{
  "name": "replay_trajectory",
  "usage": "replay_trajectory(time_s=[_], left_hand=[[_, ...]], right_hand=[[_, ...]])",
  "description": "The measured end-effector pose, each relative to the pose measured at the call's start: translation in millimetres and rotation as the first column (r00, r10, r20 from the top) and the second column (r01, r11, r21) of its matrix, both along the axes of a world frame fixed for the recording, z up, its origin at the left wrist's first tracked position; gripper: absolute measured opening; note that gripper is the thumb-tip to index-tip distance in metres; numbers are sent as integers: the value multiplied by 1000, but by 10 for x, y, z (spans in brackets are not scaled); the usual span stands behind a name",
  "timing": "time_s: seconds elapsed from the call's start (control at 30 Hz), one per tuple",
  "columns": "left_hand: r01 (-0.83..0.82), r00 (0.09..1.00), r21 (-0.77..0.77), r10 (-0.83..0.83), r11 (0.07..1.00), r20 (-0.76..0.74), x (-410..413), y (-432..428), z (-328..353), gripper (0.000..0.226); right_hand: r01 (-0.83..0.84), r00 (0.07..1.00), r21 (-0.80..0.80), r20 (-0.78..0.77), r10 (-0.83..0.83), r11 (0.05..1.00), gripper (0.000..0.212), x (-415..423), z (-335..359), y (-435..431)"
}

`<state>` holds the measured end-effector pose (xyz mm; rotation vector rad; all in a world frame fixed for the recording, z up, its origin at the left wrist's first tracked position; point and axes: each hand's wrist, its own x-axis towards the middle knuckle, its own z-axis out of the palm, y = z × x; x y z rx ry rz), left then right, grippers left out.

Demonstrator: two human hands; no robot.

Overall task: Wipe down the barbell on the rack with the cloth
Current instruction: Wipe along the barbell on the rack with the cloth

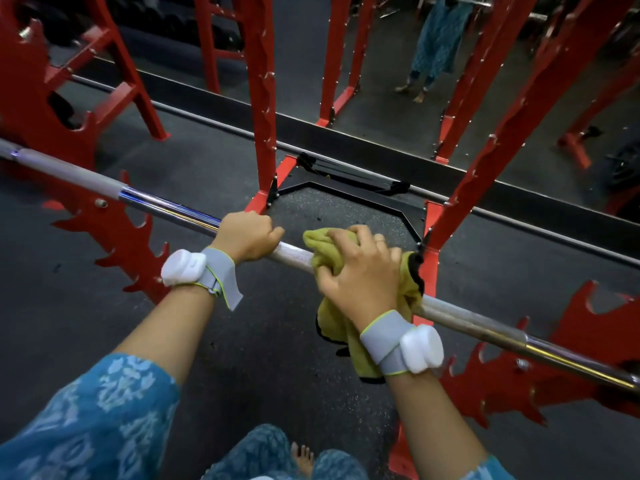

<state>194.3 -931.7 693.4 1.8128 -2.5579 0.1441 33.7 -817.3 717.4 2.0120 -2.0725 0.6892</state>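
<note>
A long steel barbell [145, 199] runs from the upper left to the lower right, resting on the red rack [114, 237]. My left hand [247, 235] is closed around the bar near its middle. Just to its right, my right hand [360, 271] presses a yellow-green cloth [332, 323] wrapped over the bar; part of the cloth hangs down below it. The stretch of bar under the cloth and my hands is hidden.
Red rack uprights [263, 98] stand ahead, with toothed red side rails [554, 375] under the bar at both ends. A mirror [381, 64] behind shows a person's reflection. The floor [242, 341] is dark rubber; my bare foot [303, 459] shows below.
</note>
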Motion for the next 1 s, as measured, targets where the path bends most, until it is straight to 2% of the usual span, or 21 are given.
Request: replay_trajectory(time_s=[0.07,0.13,0.23,0.3,0.4,0.47,0.57,0.7,0.8,0.9,1.0], left_hand=[[-37,998,-64,34,997,-50,7,48,-8,50],[15,994,-209,-38,978,-106,16,65,-80,64],[15,962,-372,-114,928,-247,76,109,-140,54],[-6,946,-420,-130,907,-295,92,103,-232,52],[-17,934,-497,-164,868,-319,93,104,-312,50],[-19,930,-525,-177,851,-322,98,85,-334,48],[-6,927,-548,-201,836,-316,90,76,-344,49],[-1,926,-591,-222,806,-304,86,69,-317,49],[-3,920,-597,-232,803,-317,86,73,-308,48],[-6,910,-577,-235,817,-342,88,80,-323,49],[-8,908,-580,-237,814,-346,90,75,-332,49]], right_hand=[[-77,995,-14,-69,76,997,39,150,-24,25],[-172,978,-33,-125,166,985,42,215,-48,105],[-233,968,-60,-115,225,971,46,155,-67,182],[-175,980,-63,-103,168,983,42,81,-66,224],[10,999,-71,-34,-12,997,41,-25,-43,202],[101,994,-57,41,-99,993,41,-7,-14,112],[94,995,-35,35,-92,995,42,155,5,-21],[-159,980,-43,-131,152,986,45,377,-98,32],[-280,948,-51,-174,267,959,50,301,-192,173],[-231,961,-58,-168,219,971,50,127,-187,283],[-50,997,-65,-64,46,997,45,78,-95,199]])
